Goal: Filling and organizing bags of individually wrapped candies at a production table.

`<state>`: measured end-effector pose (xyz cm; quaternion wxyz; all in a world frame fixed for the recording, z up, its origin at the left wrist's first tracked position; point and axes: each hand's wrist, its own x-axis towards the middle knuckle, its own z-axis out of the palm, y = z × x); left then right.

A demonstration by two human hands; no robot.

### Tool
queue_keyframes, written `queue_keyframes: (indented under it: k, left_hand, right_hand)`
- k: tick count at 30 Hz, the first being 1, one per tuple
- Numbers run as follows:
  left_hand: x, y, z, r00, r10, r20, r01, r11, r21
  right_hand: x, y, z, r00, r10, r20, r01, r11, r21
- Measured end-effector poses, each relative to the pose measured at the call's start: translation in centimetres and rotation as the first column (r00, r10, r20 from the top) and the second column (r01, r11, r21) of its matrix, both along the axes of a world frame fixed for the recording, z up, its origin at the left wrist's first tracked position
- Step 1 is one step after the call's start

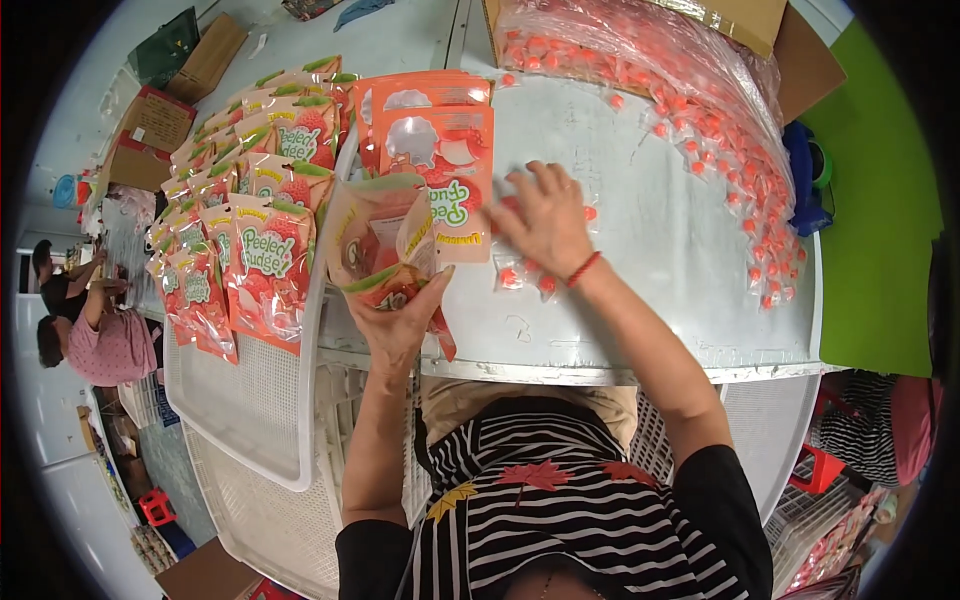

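Note:
My left hand (396,325) is closed round the lower part of a pink stand-up pouch (383,225), whose top gapes open at the table's front edge. To its right, my right hand (548,220) lies palm down with fingers spread, over a small group of individually wrapped red candies (511,276). Several of these candies show beside and below the palm; those under it are hidden. Flat pink pouches (462,160) lie in an overlapping stack just beyond the held pouch, close to my right fingertips.
Filled pouches (268,255) stand in rows on a white mesh tray (300,430) at the left. Loose wrapped candies (745,195) spill from a plastic-lined carton (790,60) at the back right of the table (640,330). Two people (105,345) work farther left.

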<state>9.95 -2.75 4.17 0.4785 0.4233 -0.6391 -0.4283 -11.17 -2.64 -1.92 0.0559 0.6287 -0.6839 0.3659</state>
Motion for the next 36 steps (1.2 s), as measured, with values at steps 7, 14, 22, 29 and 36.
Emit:
queue_keyframes:
  k: [7,14,22,29,36]
  left_hand:
    - [0.2,1.1,1.8,0.983,0.049,-0.175,-0.052,0.999,-0.012]
    - [0.9,1.3,0.2,0.997,0.018,-0.071,-0.018,1.0,-0.012]
    - [1.7,2.2,-0.3,0.998,0.029,0.058,-0.037,0.989,0.145]
    - [2.6,1.3,-3.9,0.959,0.087,0.271,-0.043,0.986,-0.162]
    - [-1.3,1.3,-0.9,0.958,0.024,0.287,0.065,0.953,-0.297]
  right_hand:
    - [0.4,1.5,-2.1,0.985,0.146,-0.092,-0.117,0.957,0.267]
    - [0.0,2.1,-0.3,0.97,0.189,-0.151,-0.146,0.955,0.257]
    - [1.0,4.4,0.1,0.982,0.123,-0.14,-0.088,0.969,0.232]
    - [1.6,4.9,-0.6,0.972,0.095,-0.214,-0.05,0.977,0.208]
    - [-1.8,3.1,-2.8,0.976,-0.013,-0.219,0.056,0.98,0.191]
